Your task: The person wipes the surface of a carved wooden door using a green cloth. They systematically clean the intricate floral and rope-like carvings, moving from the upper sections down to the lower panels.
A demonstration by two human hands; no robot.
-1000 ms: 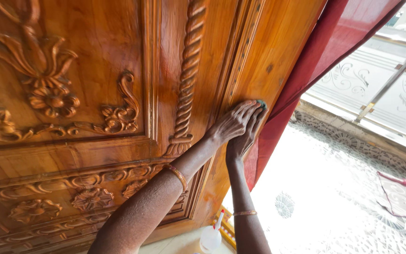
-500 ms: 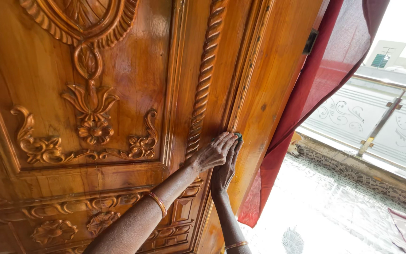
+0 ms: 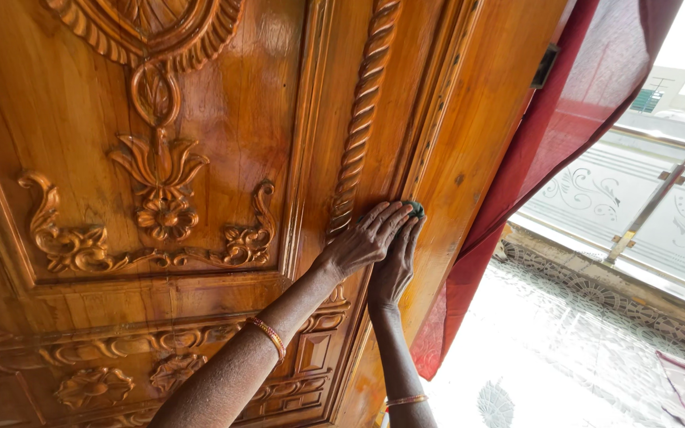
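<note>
Both hands are working right at the door's edge moulding here. The left hand [image 3: 362, 242] is lying flat with fingers stretched out, pressing on the carved wooden door [image 3: 200, 119] just right of the twisted rope column [image 3: 358, 127]. The right hand [image 3: 394, 265] is sitting just under it, fingers pointing up, and the two are overlapping at the fingertips.

There's a small dark green thing [image 3: 415, 208] peeking out at the fingertips, touching the moulding. Honestly can't tell if it's a cloth or a scrub pad, since the fingers are covering most of it and only a little corner is showing. Both hands are pushing on it with fingers mostly straight, so it's more pinned against the wood than gripped in a fist.

A bangle [image 3: 269, 336] is sitting on the left forearm and a thinner one [image 3: 406, 400] on the right wrist, and both arms are getting cut off at the bottom edge.

To the right, a dark red curtain [image 3: 564, 119] is hanging beside the door edge, with its top running out of frame. Further right, a frosted patterned glass railing [image 3: 596, 206] is standing at the far side of a patterned floor [image 3: 564, 349], which is blown out by daylight and hard to read. The door carving at the left is cropped too.
</note>
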